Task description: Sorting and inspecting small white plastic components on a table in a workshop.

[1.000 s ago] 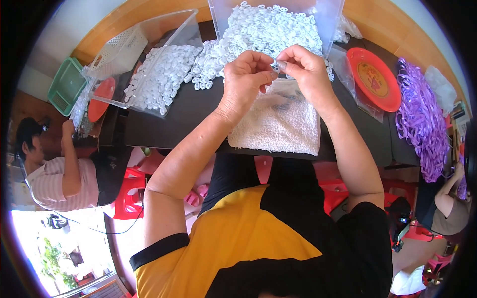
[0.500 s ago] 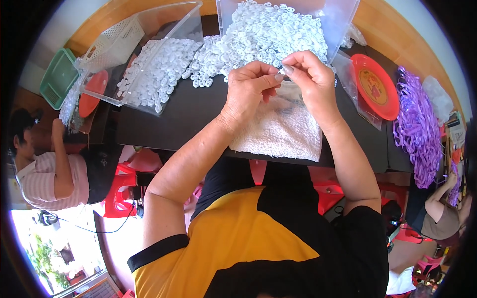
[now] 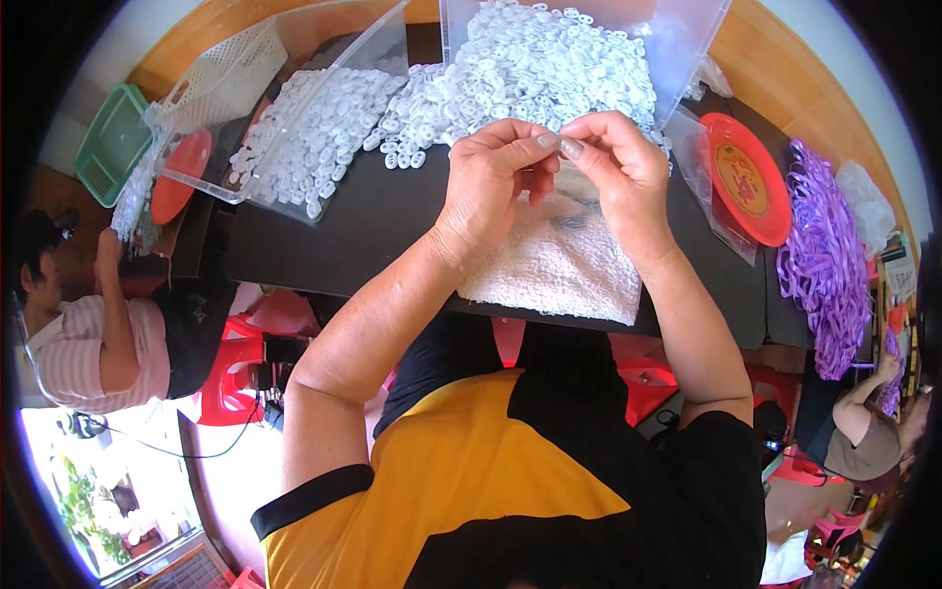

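My left hand [image 3: 491, 182] and my right hand [image 3: 628, 172] meet over the table, thumbs and fingertips pinched together. Whatever lies between the fingertips is hidden or too small to make out. Below them a white terry towel [image 3: 559, 270] is spread at the table's front edge, with a clear plastic bag [image 3: 569, 187] partly on it. Just beyond my hands spreads a heap of small white oval pieces with two holes [image 3: 549, 74], spilling from a clear plastic bin [image 3: 687, 44] tipped toward me. More white pieces [image 3: 314, 128] lie to the left by a second clear bin [image 3: 378, 49].
A red round tray [image 3: 775, 187] and a pile of purple ribbon straps [image 3: 824, 265] are on the right. To the left are a white basket [image 3: 235, 69], a green basket [image 3: 108, 142] and a red plate [image 3: 182, 177]. People sit at both sides.
My hands have come slightly closer together at the fingertips, and the small white bit seen between them is now hidden. The view has shifted slightly.
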Tool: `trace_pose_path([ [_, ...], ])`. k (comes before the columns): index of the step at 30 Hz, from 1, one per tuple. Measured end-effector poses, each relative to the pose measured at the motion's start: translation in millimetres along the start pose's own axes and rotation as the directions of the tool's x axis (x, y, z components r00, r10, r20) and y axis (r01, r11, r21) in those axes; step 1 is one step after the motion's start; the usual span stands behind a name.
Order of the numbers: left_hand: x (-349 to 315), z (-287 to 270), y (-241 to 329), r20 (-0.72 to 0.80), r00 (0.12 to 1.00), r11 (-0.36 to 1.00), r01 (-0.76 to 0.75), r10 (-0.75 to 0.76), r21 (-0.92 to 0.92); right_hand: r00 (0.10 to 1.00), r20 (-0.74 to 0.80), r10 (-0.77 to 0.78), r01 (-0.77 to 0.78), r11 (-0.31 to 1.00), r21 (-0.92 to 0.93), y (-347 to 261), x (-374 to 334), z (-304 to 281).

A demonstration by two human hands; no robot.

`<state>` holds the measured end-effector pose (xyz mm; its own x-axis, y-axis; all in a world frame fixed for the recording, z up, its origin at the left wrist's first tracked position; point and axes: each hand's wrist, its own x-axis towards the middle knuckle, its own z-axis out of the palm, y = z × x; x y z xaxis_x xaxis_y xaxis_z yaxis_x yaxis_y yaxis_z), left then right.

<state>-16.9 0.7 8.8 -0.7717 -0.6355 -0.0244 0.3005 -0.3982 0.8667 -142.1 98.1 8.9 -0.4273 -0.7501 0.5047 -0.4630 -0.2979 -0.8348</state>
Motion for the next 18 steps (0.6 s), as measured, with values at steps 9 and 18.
trace_pose_path([
  [9,-1,-3,-8,-0.01,0.953,0.885,-0.279,0.304,0.373,0.97,-0.007,0.242,-0.234,0.943,0.236,-12,4,1],
  [18,3,-7,-20,0.261,0.737,0.464,-0.618,0.624,0.635,0.931,0.055,0.36,-0.357,0.872,0.334,-6,6,0],
])
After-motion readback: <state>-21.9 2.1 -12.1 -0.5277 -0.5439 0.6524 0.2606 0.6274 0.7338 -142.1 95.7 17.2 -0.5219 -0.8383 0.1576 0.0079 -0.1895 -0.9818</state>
